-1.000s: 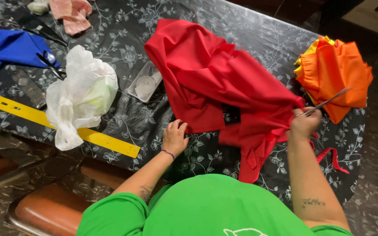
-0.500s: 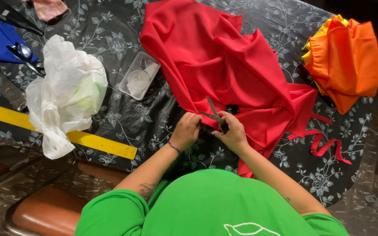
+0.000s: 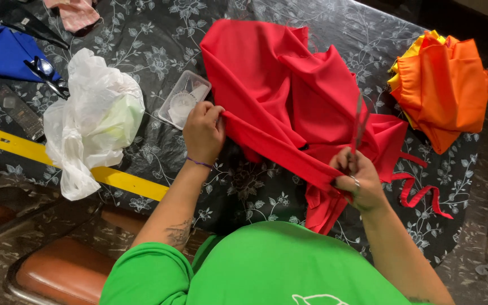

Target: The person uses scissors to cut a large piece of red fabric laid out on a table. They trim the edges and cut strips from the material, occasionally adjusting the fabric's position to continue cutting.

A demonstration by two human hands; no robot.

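A large piece of red cloth (image 3: 289, 96) lies bunched on the dark flowered tablecloth (image 3: 244, 192). My left hand (image 3: 203, 131) pinches a folded edge of the cloth and pulls it to the left. My right hand (image 3: 357, 183) grips the same edge lower right, and also holds scissors (image 3: 359, 125) whose blades point up and away over the cloth. The edge runs taut between the two hands. Thin red strips (image 3: 419, 189) trail on the table right of my right hand.
A folded orange and yellow cloth (image 3: 444, 85) lies at the right. A white plastic bag (image 3: 91, 121), a clear plastic box (image 3: 184, 99), a yellow ruler (image 3: 114, 178), a blue cloth (image 3: 1, 53) with dark scissors (image 3: 46, 73) lie left. A brown stool (image 3: 63, 271) stands below.
My hands have moved apart, the left going left and the right going right, and stretch the red cloth's edge between them. The scissors now point upward. The camera has moved in closer.
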